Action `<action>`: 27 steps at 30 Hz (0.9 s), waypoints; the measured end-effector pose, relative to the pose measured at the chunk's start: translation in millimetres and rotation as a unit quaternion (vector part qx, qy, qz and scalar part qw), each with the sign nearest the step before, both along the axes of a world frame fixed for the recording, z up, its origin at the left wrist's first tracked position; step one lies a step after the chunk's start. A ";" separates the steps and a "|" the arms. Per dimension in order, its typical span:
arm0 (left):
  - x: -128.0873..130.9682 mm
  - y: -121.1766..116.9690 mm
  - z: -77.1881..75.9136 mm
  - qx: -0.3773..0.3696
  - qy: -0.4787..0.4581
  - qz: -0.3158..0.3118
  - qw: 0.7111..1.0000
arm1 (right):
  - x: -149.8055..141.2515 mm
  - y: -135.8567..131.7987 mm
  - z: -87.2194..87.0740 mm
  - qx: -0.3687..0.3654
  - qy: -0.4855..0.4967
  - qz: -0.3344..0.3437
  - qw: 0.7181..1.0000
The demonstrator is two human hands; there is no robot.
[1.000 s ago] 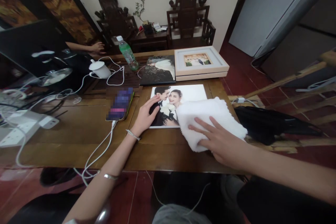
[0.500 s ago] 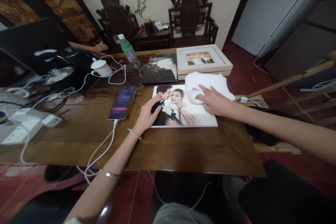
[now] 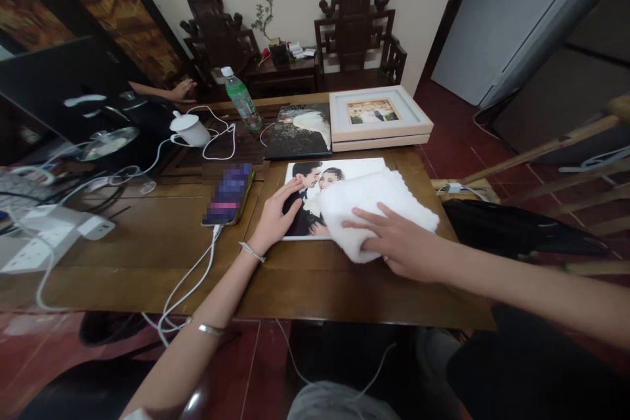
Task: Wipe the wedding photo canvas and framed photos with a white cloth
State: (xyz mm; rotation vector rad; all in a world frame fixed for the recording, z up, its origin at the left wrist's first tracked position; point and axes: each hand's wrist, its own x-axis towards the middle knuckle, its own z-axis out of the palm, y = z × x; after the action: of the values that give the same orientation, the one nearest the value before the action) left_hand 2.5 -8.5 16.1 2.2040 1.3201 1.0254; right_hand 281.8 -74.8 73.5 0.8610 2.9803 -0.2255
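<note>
While your left hand [image 3: 276, 213] is lying open on the left edge of the photo panel [image 3: 308, 200], your right hand [image 3: 401, 239] is spreading its fingers and pressing a folded white cloth [image 3: 377, 207] over the panel's right part. Beyond the panel, a dark photo print [image 3: 299, 131] and a framed picture [image 3: 377, 115] are resting; left of it, a phone [image 3: 229, 193] is lying.

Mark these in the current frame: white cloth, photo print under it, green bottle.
White cloth [image 3: 370, 191]: head view, on its upper face, beyond the fingers.
Photo print [image 3: 310, 202]: head view, on the uncovered part between left hand [image 3: 273, 215] and cloth.
Green bottle [image 3: 243, 102]: head view, mid-body.
</note>
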 end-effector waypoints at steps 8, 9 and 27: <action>0.0 -0.3 1.4 -0.001 -0.006 -0.004 1.000 | 43.8 65.3 -15.9 0.091 0.009 -0.099 0.991; 0.1 -0.3 1.5 -0.001 -0.006 -0.004 1.000 | 45.0 66.1 -18.2 0.100 0.008 -0.114 0.988; 0.0 -0.1 -0.2 0.007 0.000 -0.003 1.000 | -0.2 25.2 -6.6 0.072 -0.039 0.045 0.996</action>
State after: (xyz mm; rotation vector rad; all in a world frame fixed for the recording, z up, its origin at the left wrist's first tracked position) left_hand 2.5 -8.6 15.9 2.2165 1.3100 1.0361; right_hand 281.6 -49.6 66.9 0.7255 2.9813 0.0273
